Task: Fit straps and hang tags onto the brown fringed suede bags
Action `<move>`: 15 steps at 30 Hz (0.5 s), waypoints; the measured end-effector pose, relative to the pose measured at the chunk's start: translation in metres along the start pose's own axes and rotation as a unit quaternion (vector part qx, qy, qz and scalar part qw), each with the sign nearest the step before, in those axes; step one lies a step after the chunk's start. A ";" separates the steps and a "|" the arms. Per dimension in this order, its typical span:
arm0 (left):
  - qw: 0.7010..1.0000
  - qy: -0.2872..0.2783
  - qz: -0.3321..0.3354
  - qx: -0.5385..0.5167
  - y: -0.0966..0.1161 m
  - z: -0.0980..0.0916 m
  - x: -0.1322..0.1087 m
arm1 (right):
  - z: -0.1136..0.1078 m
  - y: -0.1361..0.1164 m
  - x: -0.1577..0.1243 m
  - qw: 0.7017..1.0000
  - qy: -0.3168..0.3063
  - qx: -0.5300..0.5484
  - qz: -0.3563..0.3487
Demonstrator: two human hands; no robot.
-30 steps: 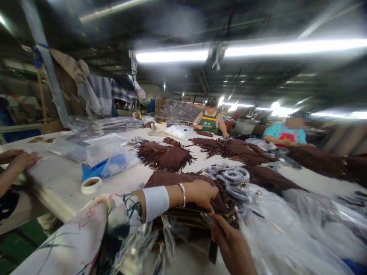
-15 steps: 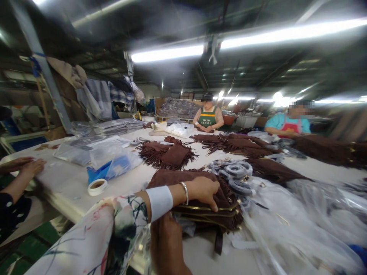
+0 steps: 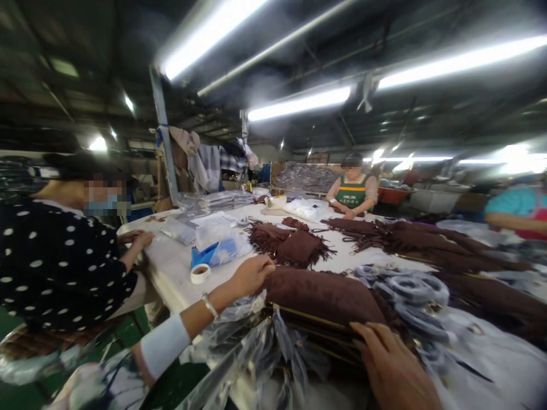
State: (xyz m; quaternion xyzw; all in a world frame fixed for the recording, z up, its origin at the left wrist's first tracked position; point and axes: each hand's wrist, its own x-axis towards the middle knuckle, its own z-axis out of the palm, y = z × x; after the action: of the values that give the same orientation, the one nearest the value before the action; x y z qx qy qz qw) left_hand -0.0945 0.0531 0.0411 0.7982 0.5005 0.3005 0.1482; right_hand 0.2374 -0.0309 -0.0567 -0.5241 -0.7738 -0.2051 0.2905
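A stack of brown suede bags (image 3: 318,293) with gold zips lies right before me. My left hand (image 3: 255,273), with a silver bracelet at the wrist, is closed on the top bag's far left corner. At the near right corner, my right hand (image 3: 391,356) has its fingers bent over the same bag's zipped edge; its thumb is hard to make out. Clear plastic-wrapped straps or pulls (image 3: 265,347) spill down from the stack's front left. Coiled straps in grey wrapping (image 3: 416,290) lie just right of the stack.
Fringed brown bags (image 3: 294,245) lie beyond the stack, and more brown bags (image 3: 431,239) farther right. A tape roll (image 3: 200,273) and blue plastic piece (image 3: 207,254) sit left. A person in polka dots (image 3: 64,262) sits left; another in a green apron (image 3: 351,192) works opposite.
My view has swung left. My left hand has gone from the stack's right part to its left corner. My right hand has come from below to the right front edge. Wrapped straps now show at the front.
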 end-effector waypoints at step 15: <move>0.958 -0.019 0.083 0.273 0.031 0.014 -0.087 | -0.035 0.009 0.018 0.992 -0.052 0.003 0.111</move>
State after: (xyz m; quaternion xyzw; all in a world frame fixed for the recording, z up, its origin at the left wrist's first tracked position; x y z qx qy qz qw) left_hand -0.0913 -0.0375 0.0187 0.8528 0.4924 0.1486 -0.0910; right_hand 0.2490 -0.0366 -0.0186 -0.6161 -0.7253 -0.1419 0.2725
